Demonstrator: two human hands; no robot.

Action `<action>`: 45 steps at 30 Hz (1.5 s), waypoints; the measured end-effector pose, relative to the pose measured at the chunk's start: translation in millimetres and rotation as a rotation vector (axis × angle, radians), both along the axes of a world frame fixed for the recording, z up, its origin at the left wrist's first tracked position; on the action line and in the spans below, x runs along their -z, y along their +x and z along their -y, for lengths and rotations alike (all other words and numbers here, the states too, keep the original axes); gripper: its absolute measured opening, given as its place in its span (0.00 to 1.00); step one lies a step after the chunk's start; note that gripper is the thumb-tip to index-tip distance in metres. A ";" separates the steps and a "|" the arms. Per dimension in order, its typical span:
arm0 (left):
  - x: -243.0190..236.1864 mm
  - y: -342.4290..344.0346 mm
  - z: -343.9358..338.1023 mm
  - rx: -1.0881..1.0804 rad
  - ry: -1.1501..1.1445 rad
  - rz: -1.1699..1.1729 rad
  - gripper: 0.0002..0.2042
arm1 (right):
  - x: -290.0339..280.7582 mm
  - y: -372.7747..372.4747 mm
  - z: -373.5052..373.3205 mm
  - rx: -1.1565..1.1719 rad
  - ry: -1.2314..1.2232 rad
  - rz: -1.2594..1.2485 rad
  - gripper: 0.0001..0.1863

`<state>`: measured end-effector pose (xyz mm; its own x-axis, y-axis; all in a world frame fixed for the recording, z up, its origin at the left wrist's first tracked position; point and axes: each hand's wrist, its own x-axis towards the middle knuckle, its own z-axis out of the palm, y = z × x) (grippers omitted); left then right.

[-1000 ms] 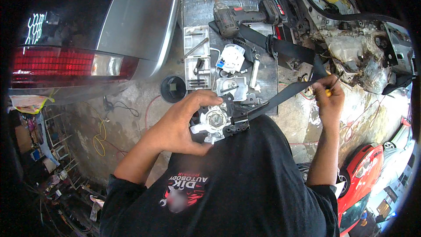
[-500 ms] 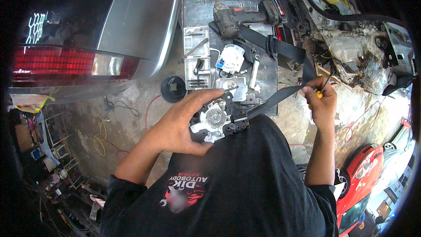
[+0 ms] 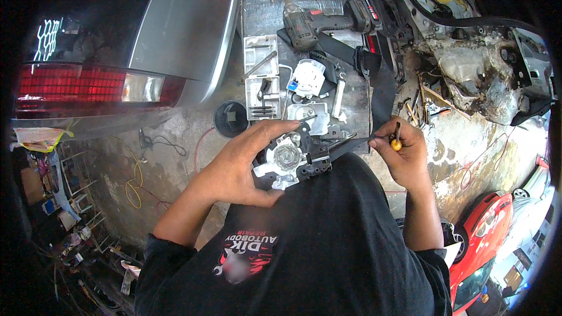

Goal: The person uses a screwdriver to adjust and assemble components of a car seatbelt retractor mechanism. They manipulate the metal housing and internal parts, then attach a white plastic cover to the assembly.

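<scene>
My left hand [image 3: 231, 167] grips a seat belt retractor [image 3: 288, 155] against my lap, thumb and fingers around its sides. The retractor's round spool and whitish metal housing face up. Black belt webbing [image 3: 383, 93] runs from it to my right hand [image 3: 407, 155], which pinches the strap off the table's right edge. A screwdriver [image 3: 397, 144] with a yellow handle is also held in my right hand, among the fingers. Beyond the retractor lie a clear plastic cover [image 3: 318, 122] and a white plastic cover [image 3: 308, 77] with a blue piece.
On the metal-topped table [image 3: 263, 9] lie a cordless power tool [image 3: 310, 26], a wrench [image 3: 338, 99] and a bit case [image 3: 261, 90]. A black bucket [image 3: 231, 119] stands left of it. A silver car's rear [image 3: 181, 29] is at left, a stripped car body [image 3: 462, 70] at right.
My right hand has moved left and slightly down, closer to the retractor. The strap beyond it now hangs in a looser loop by the table edge. My left hand stays put.
</scene>
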<state>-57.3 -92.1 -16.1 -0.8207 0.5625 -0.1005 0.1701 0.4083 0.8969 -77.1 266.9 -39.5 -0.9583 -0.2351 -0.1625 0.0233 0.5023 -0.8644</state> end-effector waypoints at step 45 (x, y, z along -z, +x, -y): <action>2.2 0.8 1.6 -0.032 0.029 0.009 0.47 | -7.7 -9.0 8.7 -0.054 0.072 -0.075 0.11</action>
